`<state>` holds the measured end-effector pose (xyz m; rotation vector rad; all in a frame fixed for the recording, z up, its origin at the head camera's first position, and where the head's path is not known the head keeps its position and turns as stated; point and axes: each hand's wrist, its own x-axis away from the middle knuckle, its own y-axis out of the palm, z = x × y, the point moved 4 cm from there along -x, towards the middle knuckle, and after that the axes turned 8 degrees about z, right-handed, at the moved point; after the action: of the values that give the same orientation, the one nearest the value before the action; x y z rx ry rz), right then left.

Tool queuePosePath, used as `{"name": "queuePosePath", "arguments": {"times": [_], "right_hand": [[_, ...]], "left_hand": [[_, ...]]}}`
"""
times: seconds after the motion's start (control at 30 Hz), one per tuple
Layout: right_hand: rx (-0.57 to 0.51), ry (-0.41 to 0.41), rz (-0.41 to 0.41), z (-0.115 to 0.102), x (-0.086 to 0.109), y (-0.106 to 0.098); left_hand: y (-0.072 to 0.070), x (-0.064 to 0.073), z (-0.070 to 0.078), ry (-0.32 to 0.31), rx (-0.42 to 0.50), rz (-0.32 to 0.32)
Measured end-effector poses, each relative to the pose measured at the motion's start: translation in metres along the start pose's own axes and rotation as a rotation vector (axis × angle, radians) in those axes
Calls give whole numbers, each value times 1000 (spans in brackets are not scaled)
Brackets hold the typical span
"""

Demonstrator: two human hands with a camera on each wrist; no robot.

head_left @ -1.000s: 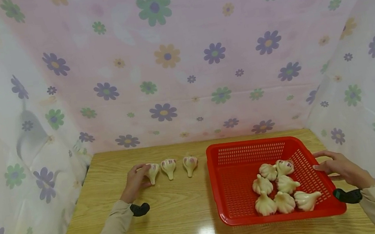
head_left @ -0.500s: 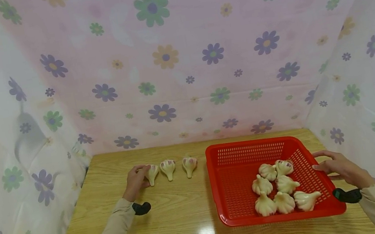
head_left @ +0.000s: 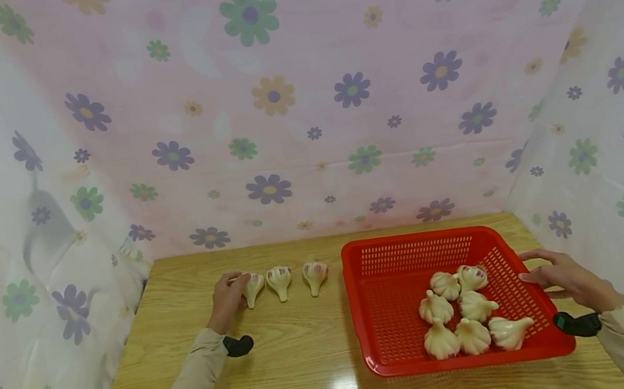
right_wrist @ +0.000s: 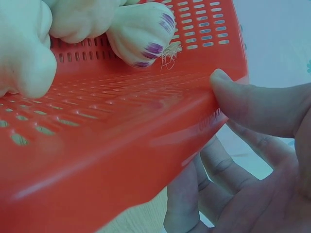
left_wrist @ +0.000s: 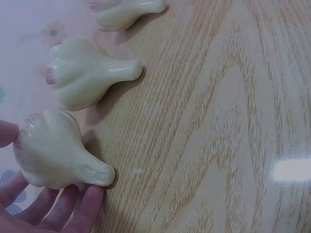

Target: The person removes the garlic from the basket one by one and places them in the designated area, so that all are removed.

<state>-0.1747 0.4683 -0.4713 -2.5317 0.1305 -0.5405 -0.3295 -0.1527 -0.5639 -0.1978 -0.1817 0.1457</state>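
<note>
Head view: grips a pale garlic bulb (head_left: pixel 254 290) with the left hand (head_left: pixel 227 301), at between seven and eight o'clock from the centre, with fingers curved round it and parted only to the bulb's breadth. Has it lying on its side on the desk (head_left: pixel 289 356), with neck toward six o'clock and pink-marked root end toward twelve. Just beside it at three o'clock, a second bulb (head_left: pixel 280 284); farther along the same line, a third bulb (head_left: pixel 316 278), both turned the same way. From the left wrist, touches the root end with one fingertip near ten o'clock and the lower side with others between five and eight.

Holds a red basket (head_left: pixel 394 315) by its three o'clock side with the right hand (head_left: pixel 568 279), loosely, with thumb on the rim and fingers outside below it. Inside, seven garlic bulbs (head_left: pixel 473 336), grouped away from the nine o'clock wall and reaching toward the five o'clock corner. At twelve o'clock behind the desk, a pink flowered cloth (head_left: pixel 308 99).
</note>
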Motion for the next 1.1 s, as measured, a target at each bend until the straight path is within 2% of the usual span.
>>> {"name": "queuePosePath", "arguments": {"times": [0.13, 0.27, 0.5, 0.67, 0.77, 0.87, 0.97, 1.03, 1.1], "right_hand": [[-1, 2, -3, 0, 0, 0], [-9, 2, -5, 1, 1, 0], [-7, -11, 3, 0, 2, 0], [-18, -9, -1, 2, 0, 1], [-30, -8, -15, 3, 0, 1], [-34, -7, -24, 3, 0, 1], [-26, -14, -19, 3, 0, 0], [-18, -21, -10, 4, -1, 0], [-12, -27, -2, 4, -1, 0]], "left_hand": [[-1, 9, 10, 20, -16, 7], [-2, 9, 9, 52, -5, 18], [-4, -10, -12, 130, -34, 40], [-8, -19, -24, 150, -71, 84], [-10, -23, -26, 169, -99, 95], [-11, -18, -15, 217, -118, 90], [-11, -8, 2, 274, -109, 81], [-10, 1, 18, 279, -93, 66], [-6, 4, 28, 273, -96, 50]]}}
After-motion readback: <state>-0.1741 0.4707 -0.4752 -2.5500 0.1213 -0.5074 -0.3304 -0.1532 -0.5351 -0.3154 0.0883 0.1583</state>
